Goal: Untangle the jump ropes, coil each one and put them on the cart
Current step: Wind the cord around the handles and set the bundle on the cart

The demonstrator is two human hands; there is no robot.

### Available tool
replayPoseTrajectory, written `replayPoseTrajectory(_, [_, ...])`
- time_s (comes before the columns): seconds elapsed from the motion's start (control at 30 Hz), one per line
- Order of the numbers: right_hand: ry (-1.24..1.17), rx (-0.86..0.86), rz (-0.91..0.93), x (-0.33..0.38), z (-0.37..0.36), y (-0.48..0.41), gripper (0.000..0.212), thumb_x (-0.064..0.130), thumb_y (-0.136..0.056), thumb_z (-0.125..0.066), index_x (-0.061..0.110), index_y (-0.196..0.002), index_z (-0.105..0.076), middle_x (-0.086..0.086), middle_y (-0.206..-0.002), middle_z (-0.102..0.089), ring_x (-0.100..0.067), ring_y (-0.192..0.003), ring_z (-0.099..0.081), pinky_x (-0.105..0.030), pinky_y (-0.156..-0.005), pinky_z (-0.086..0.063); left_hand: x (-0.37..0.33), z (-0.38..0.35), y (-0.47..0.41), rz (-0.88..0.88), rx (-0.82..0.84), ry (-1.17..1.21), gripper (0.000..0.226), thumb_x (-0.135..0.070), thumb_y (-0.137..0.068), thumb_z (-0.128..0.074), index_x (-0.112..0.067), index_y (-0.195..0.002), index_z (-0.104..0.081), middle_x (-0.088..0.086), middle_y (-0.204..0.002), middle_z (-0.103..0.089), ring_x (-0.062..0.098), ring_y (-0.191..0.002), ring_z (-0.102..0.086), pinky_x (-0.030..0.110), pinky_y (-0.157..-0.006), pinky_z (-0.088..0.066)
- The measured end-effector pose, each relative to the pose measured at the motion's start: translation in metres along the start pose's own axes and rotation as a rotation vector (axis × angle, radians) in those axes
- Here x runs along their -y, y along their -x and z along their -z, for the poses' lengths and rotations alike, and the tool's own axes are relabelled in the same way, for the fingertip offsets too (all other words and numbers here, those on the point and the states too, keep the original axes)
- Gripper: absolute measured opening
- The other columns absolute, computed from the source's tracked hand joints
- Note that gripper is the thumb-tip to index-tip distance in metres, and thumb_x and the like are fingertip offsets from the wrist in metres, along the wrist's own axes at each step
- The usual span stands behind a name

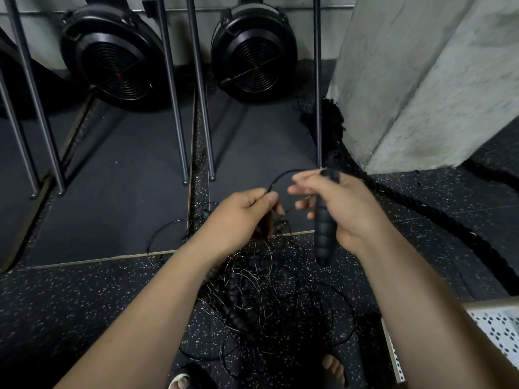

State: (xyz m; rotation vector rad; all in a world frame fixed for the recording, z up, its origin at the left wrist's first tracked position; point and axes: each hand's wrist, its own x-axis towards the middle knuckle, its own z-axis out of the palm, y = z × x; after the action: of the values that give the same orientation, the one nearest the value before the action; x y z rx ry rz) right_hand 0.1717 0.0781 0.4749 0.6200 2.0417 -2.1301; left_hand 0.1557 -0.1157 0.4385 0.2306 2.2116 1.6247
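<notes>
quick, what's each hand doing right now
Left hand: pinching the thin black cord.
Right hand: gripping a ribbed jump rope handle.

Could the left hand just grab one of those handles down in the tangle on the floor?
Likely yes, but not cleanly: the left hand is busy pinching a cord, and the handles lie buried in the tangle.
</notes>
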Motion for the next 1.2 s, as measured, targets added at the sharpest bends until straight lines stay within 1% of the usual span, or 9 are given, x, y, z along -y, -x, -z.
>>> replayPoseTrajectory(0.13, [0.285,0.214,0.0,-0.011,-0.015,0.008,0.018,0.006,-0.091,-0.075,0.016,-0.104,-0.082,-0.008,-0.097,-0.083,-0.019,-0.076,-0.075,-0.029,-0.059,-0.051,0.001,0.005,-0.005,-0.051,-0.138,0.109,0.036,-0.036,-0.112,-0.054,-0.01,-0.094,-0.071,0.011,-0.074,-0.07,0.021,-0.067,-0.067,0.034,-0.063,-0.056])
replayPoseTrajectory(0.37, [0.596,0.274,0.083,-0.026,-0.03,0.009,0.013,0.023,-0.085,-0.083,0.012,-0.088,-0.077,-0.005,-0.074,-0.073,-0.013,-0.067,-0.058,-0.036,-0.067,-0.045,-0.006,0.016,-0.008,0.028,-0.195,0.523,0.034,-0.032,-0.112,-0.053,-0.005,-0.098,-0.068,0.005,-0.072,-0.058,0.017,-0.064,-0.062,0.024,-0.053,-0.049])
replayPoseTrajectory(0.47, [0.619,0.237,0.153,-0.024,-0.031,0.01,0.015,0.026,-0.087,-0.084,0.014,-0.083,-0.076,0.0,-0.069,-0.07,-0.011,-0.062,-0.058,-0.034,-0.066,-0.045,-0.003,0.017,-0.01,0.066,-0.236,0.551,0.039,-0.038,-0.11,-0.055,-0.005,-0.101,-0.072,0.007,-0.079,-0.065,0.02,-0.075,-0.067,0.029,-0.064,-0.055])
replayPoseTrajectory(0.57, [0.434,0.202,0.185,-0.016,-0.027,0.011,0.009,0.021,-0.089,-0.082,0.014,-0.084,-0.079,-0.006,-0.076,-0.076,-0.011,-0.066,-0.063,-0.034,-0.064,-0.049,0.0,0.018,-0.012,0.139,-0.194,0.492,0.05,-0.051,-0.109,-0.051,-0.009,-0.104,-0.078,0.014,-0.097,-0.076,0.028,-0.088,-0.073,0.042,-0.084,-0.058])
replayPoseTrajectory(0.63, [0.293,0.158,0.217,-0.01,-0.023,0.011,0.006,0.016,-0.091,-0.082,0.012,-0.088,-0.08,-0.003,-0.075,-0.076,-0.01,-0.067,-0.063,-0.029,-0.061,-0.049,-0.001,0.015,-0.01,0.185,-0.104,0.464,0.051,-0.051,-0.11,-0.047,-0.011,-0.103,-0.078,0.016,-0.103,-0.079,0.028,-0.092,-0.076,0.041,-0.086,-0.057])
replayPoseTrajectory(0.77, [-0.009,0.06,0.205,-0.002,-0.017,0.01,0.004,0.01,-0.092,-0.081,0.012,-0.089,-0.079,-0.007,-0.073,-0.069,-0.015,-0.063,-0.059,-0.032,-0.061,-0.051,0.001,0.002,-0.005,0.187,0.061,0.392,0.043,-0.037,-0.112,-0.047,-0.006,-0.116,-0.076,0.014,-0.112,-0.08,0.031,-0.104,-0.076,0.057,-0.112,-0.05])
replayPoseTrajectory(0.87, [-0.193,0.013,0.193,0.001,-0.012,0.007,0.005,0.01,-0.093,-0.08,0.01,-0.096,-0.076,-0.005,-0.073,-0.066,-0.015,-0.062,-0.056,-0.031,-0.059,-0.049,0.0,-0.002,-0.001,0.086,0.172,0.175,0.028,-0.022,-0.11,-0.051,-0.016,-0.111,-0.078,0.003,-0.111,-0.081,0.022,-0.111,-0.075,0.052,-0.117,-0.045])
replayPoseTrajectory(1.03, [-0.293,-0.025,0.216,0.002,-0.005,0.001,0.002,0.009,-0.095,-0.077,0.01,-0.095,-0.075,-0.003,-0.076,-0.065,-0.013,-0.065,-0.056,-0.028,-0.06,-0.046,0.017,-0.005,-0.002,-0.021,0.17,-0.266,0.011,-0.038,-0.103,-0.069,-0.038,-0.108,-0.078,-0.009,-0.1,-0.08,0.024,-0.094,-0.074,0.049,-0.096,-0.057])
replayPoseTrajectory(1.2, [-0.204,-0.012,0.159,0.001,-0.001,0.0,0.013,0.012,-0.096,-0.077,0.01,-0.108,-0.08,-0.007,-0.087,-0.074,-0.014,-0.069,-0.059,-0.026,-0.06,-0.048,0.013,-0.003,-0.003,-0.099,0.077,-0.336,0.02,-0.027,-0.104,-0.069,-0.034,-0.087,-0.076,-0.024,-0.08,-0.073,-0.009,-0.068,-0.061,0.014,-0.069,-0.048])
